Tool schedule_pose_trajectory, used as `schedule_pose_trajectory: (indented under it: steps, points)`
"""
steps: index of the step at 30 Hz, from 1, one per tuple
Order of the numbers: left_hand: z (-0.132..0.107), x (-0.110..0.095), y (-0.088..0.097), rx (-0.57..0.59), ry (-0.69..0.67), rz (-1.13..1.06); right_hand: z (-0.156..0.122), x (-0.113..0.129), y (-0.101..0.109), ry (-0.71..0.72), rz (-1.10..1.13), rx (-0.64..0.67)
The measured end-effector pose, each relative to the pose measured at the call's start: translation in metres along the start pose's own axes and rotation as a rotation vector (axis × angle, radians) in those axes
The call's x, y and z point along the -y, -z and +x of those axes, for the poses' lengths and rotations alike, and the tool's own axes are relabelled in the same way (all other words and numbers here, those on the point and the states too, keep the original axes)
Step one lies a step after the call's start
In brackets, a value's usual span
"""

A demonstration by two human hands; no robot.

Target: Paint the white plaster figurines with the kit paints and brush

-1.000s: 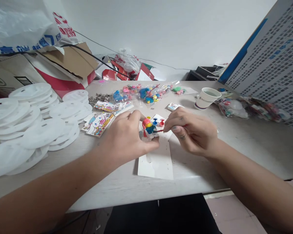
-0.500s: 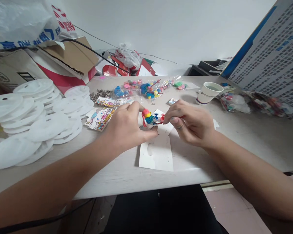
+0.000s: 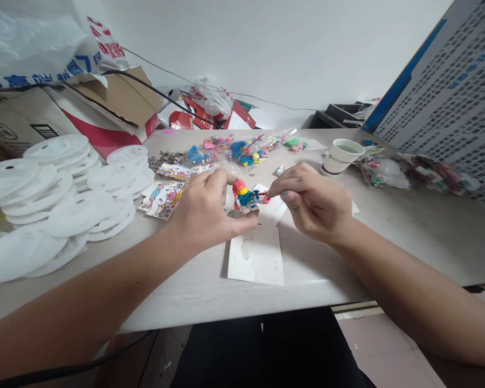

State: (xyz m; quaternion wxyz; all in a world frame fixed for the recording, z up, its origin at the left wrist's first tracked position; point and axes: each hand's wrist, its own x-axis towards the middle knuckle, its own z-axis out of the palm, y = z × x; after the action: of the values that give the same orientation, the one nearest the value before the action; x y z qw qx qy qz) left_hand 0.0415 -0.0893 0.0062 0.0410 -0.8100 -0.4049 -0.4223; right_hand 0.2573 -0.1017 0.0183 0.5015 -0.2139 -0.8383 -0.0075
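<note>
My left hand (image 3: pixel 204 213) grips a small figurine (image 3: pixel 247 201) between thumb and fingers, above the table. The figurine has a red-pink top, a yellow band, a blue-green body and some white below. A thin red paintbrush (image 3: pixel 263 193) is pinched in my right hand (image 3: pixel 317 202), its tip against or very near the figurine's blue-green side. Just beyond the tip, small red and blue paint spots show, partly hidden by the hands. Under the hands lies a white paper sheet (image 3: pixel 256 264) with a few faint marks. A paper cup (image 3: pixel 343 156) of liquid stands beyond my right hand.
White plastic discs (image 3: pixel 81 213) are piled on the left, beside cartoon-printed cards (image 3: pixel 161 198). Clear bags of colourful pieces (image 3: pixel 248 153) lie at the back. More bagged pieces (image 3: pixel 388 171) sit on the right, near a leaning printed board (image 3: pixel 440 97). Cardboard boxes (image 3: pixel 117 97) stand at back left.
The paintbrush has tilted and shifted up a little against the figurine. The figurine has turned slightly in my left hand. The whole view has shifted slightly.
</note>
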Motion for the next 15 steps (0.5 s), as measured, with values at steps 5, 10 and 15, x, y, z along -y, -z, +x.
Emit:
schedule_pose_trajectory:
  steps: [5, 10, 15]
  points:
    - [-0.0002, -0.0004, 0.0019, 0.011, 0.011, -0.002, -0.0006, 0.0006, 0.0003, -0.003, 0.053, 0.009]
    - [-0.0009, 0.0011, 0.0001, -0.011, 0.012, 0.013, -0.0008, 0.0009, 0.0001, -0.040, 0.004, -0.026]
    - [0.0002, -0.0002, 0.0000, -0.013, -0.005, 0.000, -0.0008, 0.0006, -0.0010, -0.023, 0.015, -0.025]
